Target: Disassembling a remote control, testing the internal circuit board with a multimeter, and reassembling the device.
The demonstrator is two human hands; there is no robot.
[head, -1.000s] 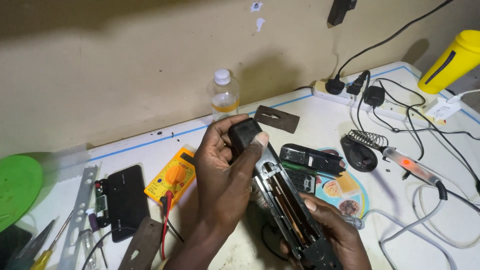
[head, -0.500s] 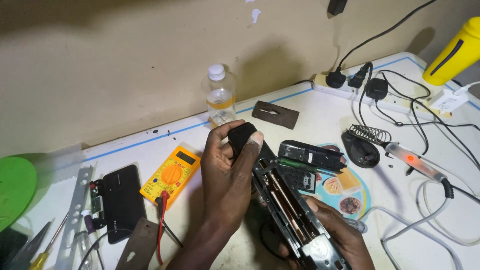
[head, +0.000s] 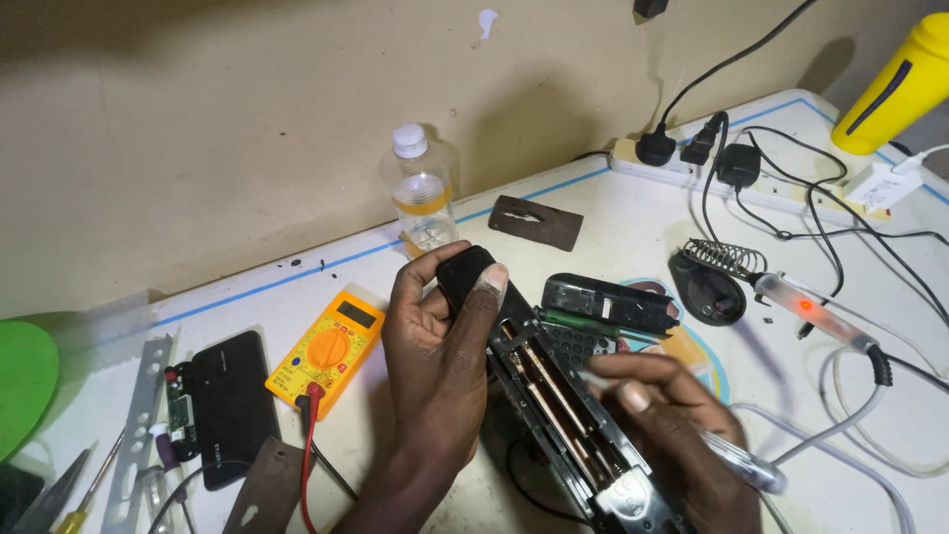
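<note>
An opened black device [head: 554,396], long and narrow with its copper-coloured internals exposed, is held over the near middle of the worktop [head: 613,227]: its far end is clamped in the left hand [head: 440,366], fingers closed over the black cap, while a clear-handled tool [head: 732,460] is pinched by the right hand [head: 657,415], tip at the open internals. A slip of the tip is judged likely to bend the thin strips or pop the loose shell, since only one end is supported. Compared with the earlier frame, the right hand has been brought up from under the near end onto the internals, tool now in view.
</note>
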